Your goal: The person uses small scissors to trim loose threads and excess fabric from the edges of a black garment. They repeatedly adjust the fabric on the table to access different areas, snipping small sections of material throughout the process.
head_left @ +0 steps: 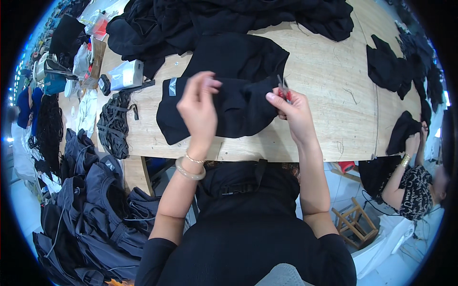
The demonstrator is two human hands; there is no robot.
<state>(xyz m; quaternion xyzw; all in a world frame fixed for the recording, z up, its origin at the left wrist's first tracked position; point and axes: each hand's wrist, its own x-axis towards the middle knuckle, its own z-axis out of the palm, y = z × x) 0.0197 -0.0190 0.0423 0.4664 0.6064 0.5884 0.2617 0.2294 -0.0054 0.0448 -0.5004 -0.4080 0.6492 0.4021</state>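
A black garment piece [238,107] lies folded on the table in front of me, with a small pale label [172,86] near its left edge. My left hand [198,102] is raised over its left part, fingers bent and slightly smeared by motion; whether anything is between them I cannot make out. At the right edge of the cloth, my right hand [295,109] is closed around small thread snips [285,90] with red handles, blades pointing away from me. Its thumb lies close to the fabric; whether it also pinches the fabric is unclear.
More black garments [229,16] are heaped along the far side of the wooden table [329,90]. A white box [126,75] and a bundle of dark straps [114,125] sit to the left. Dark grey garments [102,209] hang lower left. A person [410,181] handles black cloth at right, near a wooden stool [355,224].
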